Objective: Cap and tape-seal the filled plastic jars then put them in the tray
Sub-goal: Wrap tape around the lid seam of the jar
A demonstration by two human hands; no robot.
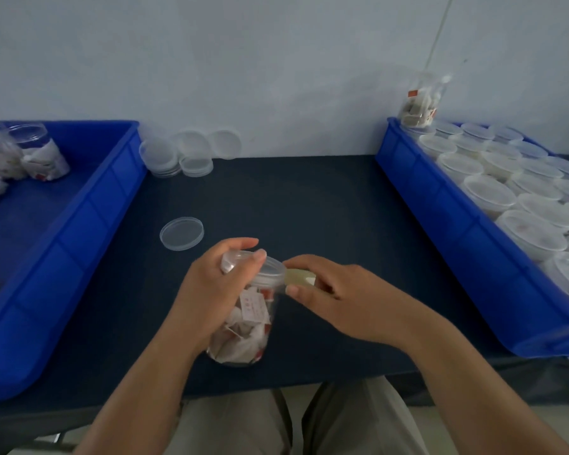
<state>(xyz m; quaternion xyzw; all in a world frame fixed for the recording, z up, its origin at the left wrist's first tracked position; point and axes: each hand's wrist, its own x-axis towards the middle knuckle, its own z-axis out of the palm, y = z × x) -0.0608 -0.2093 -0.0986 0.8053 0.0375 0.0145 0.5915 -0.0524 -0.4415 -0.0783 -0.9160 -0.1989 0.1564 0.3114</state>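
On dark table (309,208), left hand (211,290) grips jar (247,323), right hand (335,297) pinches half-hidden tape (298,278).

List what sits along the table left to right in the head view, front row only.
In order: left blue tray → loose lid → filled jar → tape piece → right blue tray. Stacked lids at the back overlap, so omitted.

Sachets (252,306) in the jar (272,274) bear print (unreadably blurred).

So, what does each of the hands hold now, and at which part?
The left hand grips the filled jar around its capped top; the right hand pinches tape at the jar's rim.
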